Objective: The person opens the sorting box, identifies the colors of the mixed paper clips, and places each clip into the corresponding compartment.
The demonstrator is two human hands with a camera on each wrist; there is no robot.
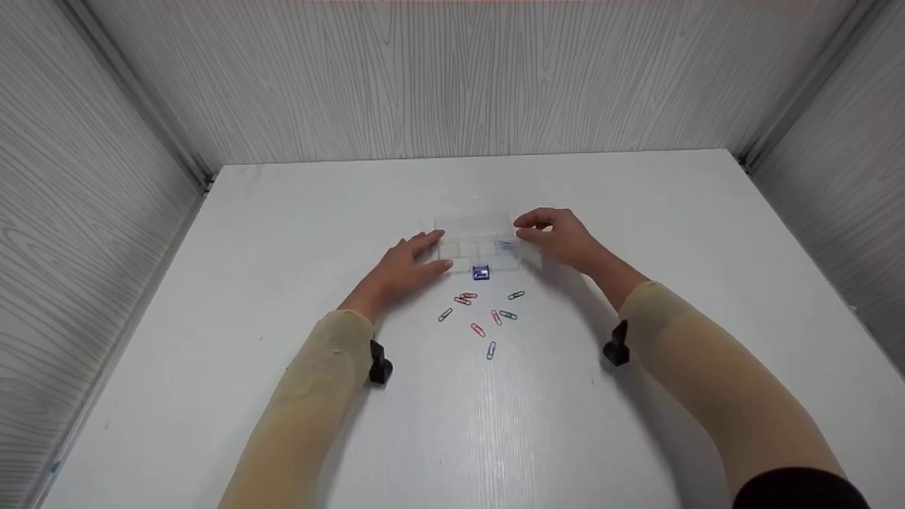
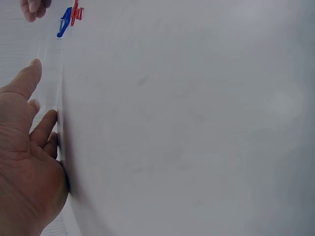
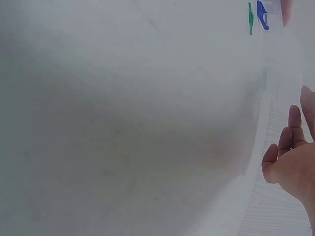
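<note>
A clear plastic compartment box [image 1: 459,266] with its transparent lid [image 1: 472,225] raised at the back lies in the head view's middle. Its front carries a blue latch [image 1: 481,273], also seen in the left wrist view [image 2: 64,22]. My left hand [image 1: 404,270] rests against the box's left end, fingers extended and thumb at the front corner. At the right rear corner hovers my right hand [image 1: 558,237], thumb and forefinger bent toward each other with nothing visible between them. A bluish paper clip [image 1: 505,243] appears to lie in the rear right compartment.
Loose paper clips lie on the white table [image 1: 424,424] before the box: several red ones [image 1: 478,329], two green ones [image 1: 517,295] and a blue one [image 1: 491,350]. A wood-grain panel [image 1: 466,78] closes off the back, with more panels at both sides.
</note>
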